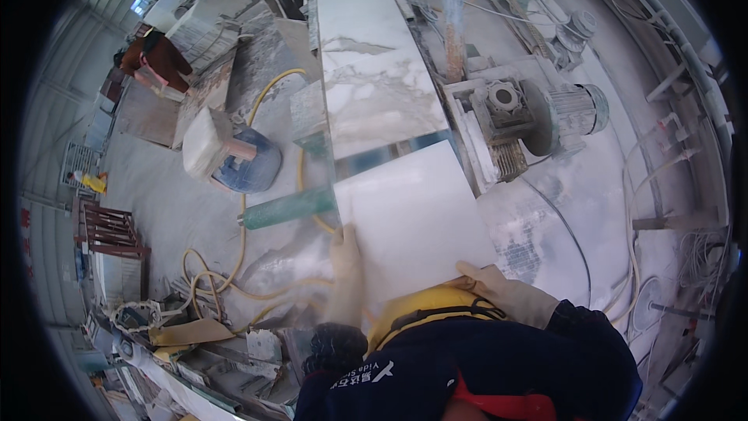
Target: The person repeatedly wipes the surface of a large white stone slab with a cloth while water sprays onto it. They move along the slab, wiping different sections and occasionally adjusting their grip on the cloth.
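Note:
A plain white rectangular stone slab point(409, 218) lies in front of my body, at the near end of a roller conveyor. My left hand point(345, 256), in a pale glove, grips its left edge near the lower corner. At the near right corner my gloved right hand point(489, 282) holds the edge, thumb on top; its other fingers are partly hidden. Beyond the slab, a longer white stone slab point(382, 93) with grey-brown veins rests on the conveyor. A green roller point(288, 209) sticks out to the left of the white slab.
A dusty motor with gearbox point(565, 117) stands right of the conveyor. To the left are a blue barrel point(261, 164), a pale block point(206, 144) and a yellow hose point(243, 238) looping over the floor. Stone offcuts point(265, 347) lie near left. A person in yellow point(95, 182) is far left.

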The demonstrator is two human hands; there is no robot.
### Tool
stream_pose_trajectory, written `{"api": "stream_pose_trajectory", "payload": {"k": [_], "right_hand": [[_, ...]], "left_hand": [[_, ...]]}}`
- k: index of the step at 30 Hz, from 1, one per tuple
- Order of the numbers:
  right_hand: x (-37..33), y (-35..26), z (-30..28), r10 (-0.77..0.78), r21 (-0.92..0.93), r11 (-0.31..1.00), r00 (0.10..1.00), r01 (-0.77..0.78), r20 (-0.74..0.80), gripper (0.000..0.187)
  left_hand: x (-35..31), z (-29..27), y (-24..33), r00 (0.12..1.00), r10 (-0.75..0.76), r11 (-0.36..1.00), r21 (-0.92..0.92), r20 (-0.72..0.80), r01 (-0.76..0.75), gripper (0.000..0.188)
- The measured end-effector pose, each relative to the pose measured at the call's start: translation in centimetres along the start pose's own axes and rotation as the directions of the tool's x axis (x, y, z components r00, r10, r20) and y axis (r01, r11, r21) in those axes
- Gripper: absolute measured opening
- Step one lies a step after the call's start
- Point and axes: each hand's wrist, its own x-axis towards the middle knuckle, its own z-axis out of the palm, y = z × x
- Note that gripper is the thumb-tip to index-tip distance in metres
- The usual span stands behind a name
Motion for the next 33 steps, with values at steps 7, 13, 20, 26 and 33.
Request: {"api": "stream_pose_trajectory", "payload": {"k": [7,13,20,26,33], "right_hand": [[2.0,0.8,0.2,0.021,0.230,0.973,0.999,-0.032,0.049,0.043],[4.1,1.9,-0.7,0.053,0.137,0.989,0.998,-0.054,0.016,0.047],[3.7,0.1,0.7,0.173,0.302,0.931,0.976,-0.205,0.130,0.046],[4.7,-0.1,1.1,0.158,0.351,0.916,0.978,-0.196,0.133,0.046],[5.0,-1.7,2.5,0.185,0.403,0.894,0.980,-0.197,0.068,0.050]], "left_hand": [[3.7,0.9,0.7,0.996,-0.005,1.000,0.020,0.086,0.003,0.049],[5.9,1.1,0.8,0.994,-0.049,0.999,0.010,0.097,0.048,0.048],[6.7,1.0,2.3,0.989,0.021,0.997,-0.072,0.144,-0.011,0.043],[7.2,1.3,2.6,0.990,0.046,0.988,-0.152,0.136,-0.025,0.040],[9.3,2.6,0.8,0.989,0.036,0.958,-0.286,0.144,0.007,0.038]]}}
